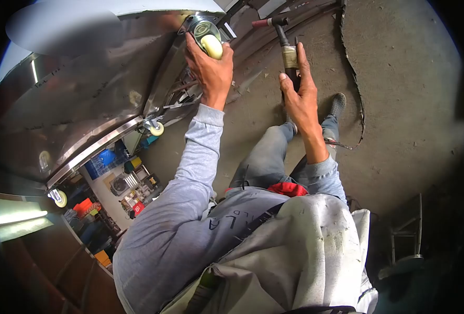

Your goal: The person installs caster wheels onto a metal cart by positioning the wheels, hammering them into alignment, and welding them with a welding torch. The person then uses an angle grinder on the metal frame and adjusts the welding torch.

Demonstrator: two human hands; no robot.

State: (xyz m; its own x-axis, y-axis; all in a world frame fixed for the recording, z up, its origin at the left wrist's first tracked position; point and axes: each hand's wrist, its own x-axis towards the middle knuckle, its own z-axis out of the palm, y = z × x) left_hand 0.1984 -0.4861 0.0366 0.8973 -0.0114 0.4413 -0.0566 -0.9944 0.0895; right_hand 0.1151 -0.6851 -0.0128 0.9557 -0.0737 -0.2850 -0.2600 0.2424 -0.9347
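At the corner of a shiny metal cabinet (109, 73), my left hand (211, 70) is closed around a swivel caster (211, 47). Its cream wheel faces up toward me, and its metal plate meets or nearly meets the cabinet's corner; I cannot tell if it is fixed there. My right hand (300, 97) grips a TIG welding torch (290, 57) by its black handle, with tan tape wrapped round the upper part. The torch head with its reddish nozzle (261, 23) points left, toward the caster but apart from it.
Two more casters, one near (157, 128) and one farther (59, 198), sit along the cabinet's lower edge. A dark cable (355, 78) runs over the concrete floor (399, 94). Metal offcuts lie beside the cabinet. A stool-like frame (407, 235) stands at right; cluttered shop goods (132, 183) show at left.
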